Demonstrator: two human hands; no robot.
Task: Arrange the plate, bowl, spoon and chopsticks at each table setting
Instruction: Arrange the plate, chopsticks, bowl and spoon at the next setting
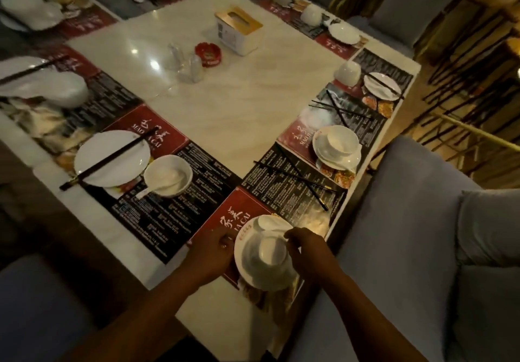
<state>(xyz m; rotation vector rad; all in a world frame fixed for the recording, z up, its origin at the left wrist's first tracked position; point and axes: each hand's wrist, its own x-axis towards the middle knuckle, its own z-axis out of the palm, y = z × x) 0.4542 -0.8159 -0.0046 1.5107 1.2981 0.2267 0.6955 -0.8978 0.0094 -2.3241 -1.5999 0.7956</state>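
The head camera looks down across a pale table (pixel 225 102) ringed with printed placemats. At six o'clock, right at the table's near edge, the near plate (pixel 259 277) lies on a red-and-black placemat (pixel 225 218) with the near bowl (pixel 270 252) sitting on it. The left hand (pixel 211 252) has its fingers curled against the plate's nine o'clock rim and seems to hold it. The right hand (pixel 306 252) comes in from three o'clock, its fingertips pinching the bowl's rim. No spoon can be made out at this setting for certain. Its loose chopsticks (pixel 295 177) lie scattered and crossed on the mat at one o'clock from the plate, well apart from it. At nine o'clock of the picture one setting looks finished: a left plate (pixel 112 170) with dark chopsticks (pixel 112 155) laid across it, and just beside it a left bowl (pixel 168 176) holding a spoon (pixel 145 191). At two o'clock a stacked bowl (pixel 337 140) rests on its own plate (pixel 340 162), with more crossed chopsticks (pixel 337 108) beyond it, so that place looks unsorted. Judging from this, the task is partly done: the near setting is in hand, with bowl to unstack and chopsticks to gather, and at least the two o'clock setting remains
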